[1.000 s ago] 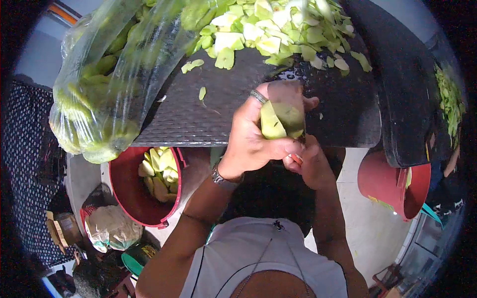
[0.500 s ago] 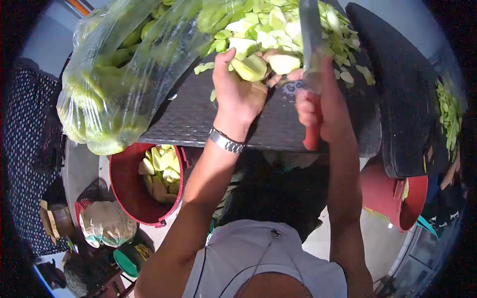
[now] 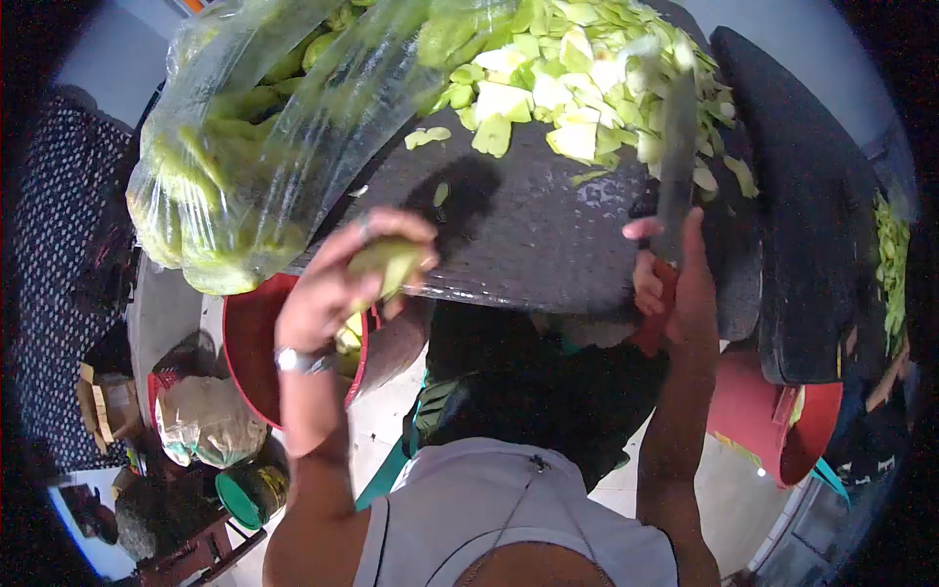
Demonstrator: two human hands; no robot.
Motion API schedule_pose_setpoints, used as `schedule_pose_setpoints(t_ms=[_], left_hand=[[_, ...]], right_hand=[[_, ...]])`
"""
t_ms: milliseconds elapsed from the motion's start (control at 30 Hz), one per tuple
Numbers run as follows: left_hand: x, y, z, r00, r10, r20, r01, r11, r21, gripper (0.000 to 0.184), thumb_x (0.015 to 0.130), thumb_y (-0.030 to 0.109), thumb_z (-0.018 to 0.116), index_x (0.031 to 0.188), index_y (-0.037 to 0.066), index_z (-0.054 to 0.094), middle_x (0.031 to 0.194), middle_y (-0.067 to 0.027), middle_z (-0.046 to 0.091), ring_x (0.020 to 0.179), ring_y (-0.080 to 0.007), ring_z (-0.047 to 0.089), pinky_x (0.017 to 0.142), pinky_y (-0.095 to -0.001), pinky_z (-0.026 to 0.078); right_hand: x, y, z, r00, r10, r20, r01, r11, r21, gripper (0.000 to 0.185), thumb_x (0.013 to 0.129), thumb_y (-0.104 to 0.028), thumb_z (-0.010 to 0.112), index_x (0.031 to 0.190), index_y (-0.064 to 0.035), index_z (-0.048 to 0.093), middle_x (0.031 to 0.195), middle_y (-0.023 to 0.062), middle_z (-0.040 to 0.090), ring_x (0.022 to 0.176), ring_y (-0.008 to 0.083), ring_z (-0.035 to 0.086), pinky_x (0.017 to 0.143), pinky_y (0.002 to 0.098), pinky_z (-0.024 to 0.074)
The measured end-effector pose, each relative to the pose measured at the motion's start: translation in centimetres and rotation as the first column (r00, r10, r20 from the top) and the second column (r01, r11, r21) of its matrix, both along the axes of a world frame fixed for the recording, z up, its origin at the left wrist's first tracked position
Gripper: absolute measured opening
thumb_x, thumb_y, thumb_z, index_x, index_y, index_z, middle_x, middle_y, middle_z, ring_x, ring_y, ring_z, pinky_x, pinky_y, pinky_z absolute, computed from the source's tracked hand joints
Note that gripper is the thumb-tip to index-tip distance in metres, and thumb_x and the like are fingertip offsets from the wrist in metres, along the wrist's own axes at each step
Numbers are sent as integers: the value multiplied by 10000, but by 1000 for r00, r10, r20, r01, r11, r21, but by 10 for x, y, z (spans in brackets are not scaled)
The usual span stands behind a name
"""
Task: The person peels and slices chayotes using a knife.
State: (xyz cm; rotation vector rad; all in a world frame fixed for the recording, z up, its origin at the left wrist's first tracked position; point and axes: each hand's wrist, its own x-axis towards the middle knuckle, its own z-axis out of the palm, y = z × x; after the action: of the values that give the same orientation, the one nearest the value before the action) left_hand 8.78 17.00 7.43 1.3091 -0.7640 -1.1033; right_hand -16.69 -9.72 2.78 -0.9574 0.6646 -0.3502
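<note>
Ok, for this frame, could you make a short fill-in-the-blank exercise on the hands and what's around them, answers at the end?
1. The right hand grips a ____ by its handle.
2. A silvery band circles the ____ wrist.
3. Green fruit is inside a clear plastic ____.
4. The left hand holds green produce near a bucket coloured ____.

Missing words: knife; left; bag; red.

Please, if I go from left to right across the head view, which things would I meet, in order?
Dark patterned cloth → pale sack → left hand holding a green piece → right hand gripping a knife → right-side red bucket → green strips.
</note>
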Motion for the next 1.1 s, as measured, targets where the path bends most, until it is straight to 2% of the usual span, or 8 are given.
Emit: schedule_pose_setpoints(t_ms=[100, 200, 300, 533, 600, 633, 767, 1100], left_hand=[[9, 74, 18, 893, -100, 438, -110, 897, 429, 610, 847, 236, 806, 1341, -1, 537, 1200, -118, 646, 1095, -219, 613, 969, -345, 479], [5, 118, 39, 448, -242, 861, -401, 806, 435, 601, 813, 296, 846, 1258, -17, 591, 1169, -167, 675, 1065, -225, 647, 925, -356, 491], [-32, 98, 89, 485, 179, 856, -658, 719, 222, 491, 813, 277, 839, 1161, -18, 659, 1085, -156, 708, 990, -243, 671, 903, -366, 500], [85, -43, 121, -19, 31, 999, -265, 964, -35, 292, 941, 269, 651, 1034, 0, 716, 861, -189, 707, 754, -353, 673, 731, -412, 529], [164, -103, 112, -242, -266, 933, -273, 942, 197, 293, 939, 253, 572, 908, -24, 661, 746, -198, 664, 715, -406, 649, 686, -475, 519], [241, -127, 83, -790, -137, 598, 36, 963, 268, 292, 909, 258, 585, 913, -19, 677, 727, -187, 668, 688, -404, 638, 686, -459, 539], [299, -165, 21, -276, -627, 728, -355, 771, 529, 294, 896, 290, 613, 908, 9, 701, 748, -148, 681, 706, -350, 648, 686, -441, 540], [314, -168, 20, 51, -336, 940, -336, 881, 333, 301, 865, 371, 682, 897, 81, 760, 800, -52, 712, 751, -214, 673, 684, -397, 543]], right_hand=[[-4, 3, -2, 997, -74, -8, 73, 996, -46, 721, 1008, -715, 282, 1186, -80, 575, 521, -41, 360, 376, 70, 317, 365, 239, 273], [-1, 5, -11, 996, -82, 47, 87, 988, -124, 697, 1011, -706, 301, 1192, -97, 586, 514, -37, 397, 372, 76, 342, 344, 251, 274], [2, 6, -15, 997, -65, 35, 70, 983, -169, 667, 1020, -684, 320, 1194, -96, 582, 515, -40, 399, 379, 69, 346, 353, 251, 266], [3, 14, -18, 996, -88, 0, 83, 937, -340, 581, 1058, -601, 341, 1207, -86, 566, 539, -44, 403, 418, 54, 359, 393, 228, 275], [2, 16, -18, 995, -90, 34, 97, 930, -355, 567, 1060, -594, 348, 1205, -91, 565, 549, -44, 409, 426, 55, 362, 401, 227, 279], [2, 17, -16, 995, -89, 36, 96, 929, -356, 543, 1061, -586, 364, 1202, -103, 568, 551, -48, 420, 433, 54, 366, 407, 232, 272], [-3, 16, -23, 992, -122, 9, 117, 927, -356, 500, 1062, -573, 384, 1194, -128, 569, 569, -49, 433, 440, 59, 366, 419, 244, 276], [5, 20, 11, 983, -102, -155, 37, 927, -373, 241, 1002, -317, 639, 1138, -124, 595, 661, -43, 505, 482, 43, 439, 430, 236, 346]])
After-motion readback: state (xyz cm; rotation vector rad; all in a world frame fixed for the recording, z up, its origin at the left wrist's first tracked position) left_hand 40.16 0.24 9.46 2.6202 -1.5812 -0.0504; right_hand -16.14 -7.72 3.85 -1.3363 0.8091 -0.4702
